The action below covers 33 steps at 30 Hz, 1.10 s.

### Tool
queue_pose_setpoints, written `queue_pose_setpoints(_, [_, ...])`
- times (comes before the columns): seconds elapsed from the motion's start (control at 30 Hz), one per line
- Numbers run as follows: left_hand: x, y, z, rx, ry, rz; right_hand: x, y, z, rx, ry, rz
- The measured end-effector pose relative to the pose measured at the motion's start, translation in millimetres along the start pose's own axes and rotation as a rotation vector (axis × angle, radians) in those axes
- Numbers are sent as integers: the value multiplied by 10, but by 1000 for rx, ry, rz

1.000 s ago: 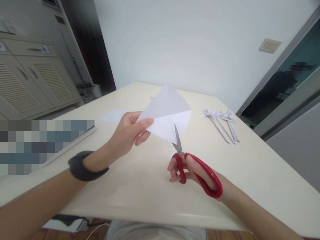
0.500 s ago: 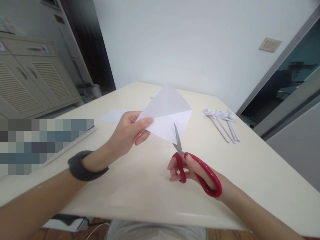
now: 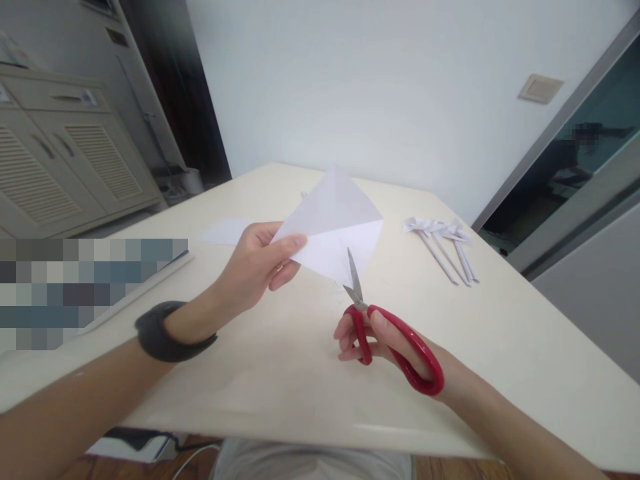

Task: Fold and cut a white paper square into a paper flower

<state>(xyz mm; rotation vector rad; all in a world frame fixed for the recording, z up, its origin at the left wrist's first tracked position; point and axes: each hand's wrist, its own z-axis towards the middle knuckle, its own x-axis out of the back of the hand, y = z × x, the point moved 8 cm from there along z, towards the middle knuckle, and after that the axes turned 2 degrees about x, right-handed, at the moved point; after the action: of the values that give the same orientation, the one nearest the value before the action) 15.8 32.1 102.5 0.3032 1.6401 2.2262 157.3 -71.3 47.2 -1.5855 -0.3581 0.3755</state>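
My left hand (image 3: 263, 260) pinches the left corner of a creased white square of paper (image 3: 340, 213), held up above the table with a corner pointing away from me. My right hand (image 3: 373, 337) grips red-handled scissors (image 3: 417, 353), with thumb and fingers through the loops. The scissor blades are spread apart at the paper's near corner, one blade over its face and the other by its lower tip. Whether the paper has a cut there I cannot tell.
Several white paper pinwheels or flowers on rolled-paper sticks (image 3: 445, 250) lie at the right of the cream table (image 3: 280, 373). A flat white paper piece (image 3: 225, 231) lies behind my left hand. A blurred-out flat object (image 3: 90, 293) sits at the left edge. A white wall (image 3: 375, 93) stands behind.
Almost nothing differs. The paper and scissors have shifted very slightly to the left, both still in my hands.
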Motion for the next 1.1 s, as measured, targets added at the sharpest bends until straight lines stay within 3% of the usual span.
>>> queue_pose_setpoints(1.1, [-17, -1, 9, -30, -33, -3, 20, 25, -8, 4, 19, -59])
